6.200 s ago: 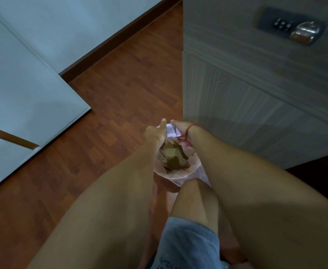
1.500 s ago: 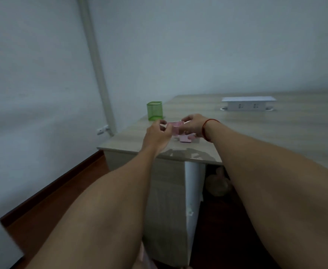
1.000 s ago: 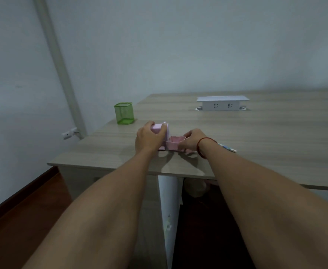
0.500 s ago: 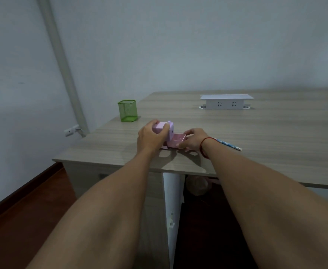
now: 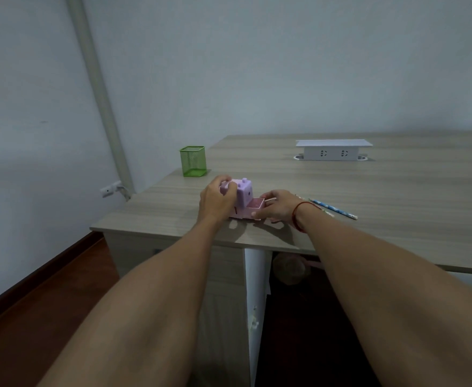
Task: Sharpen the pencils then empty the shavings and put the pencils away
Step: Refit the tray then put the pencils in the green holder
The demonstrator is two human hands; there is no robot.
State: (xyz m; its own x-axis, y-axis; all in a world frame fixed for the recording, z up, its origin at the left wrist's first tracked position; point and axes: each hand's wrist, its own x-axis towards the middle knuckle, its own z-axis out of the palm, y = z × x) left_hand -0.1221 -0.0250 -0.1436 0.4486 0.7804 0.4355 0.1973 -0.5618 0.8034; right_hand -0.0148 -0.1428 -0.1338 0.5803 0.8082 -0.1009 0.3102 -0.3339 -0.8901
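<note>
A pink block-shaped pencil sharpener stands near the front left corner of the wooden desk. My left hand grips its left side. Its pink shavings drawer sticks partway out on the right, and my right hand holds the drawer with thumb and fingers. A blue patterned pencil lies on the desk just right of my right wrist; another pencil is partly hidden behind that wrist. A green mesh pencil cup stands at the desk's far left edge, apart from both hands.
A white socket box sits at the back of the desk. Under the desk a bin with a pink bag shows in the dark gap. A wall and a vertical pipe rise at left over red-brown floor.
Earlier both hands held the drawer over the bin on the floor. Since then they came up to the desk, set the sharpener down, and the right hand has pushed the drawer further in.
</note>
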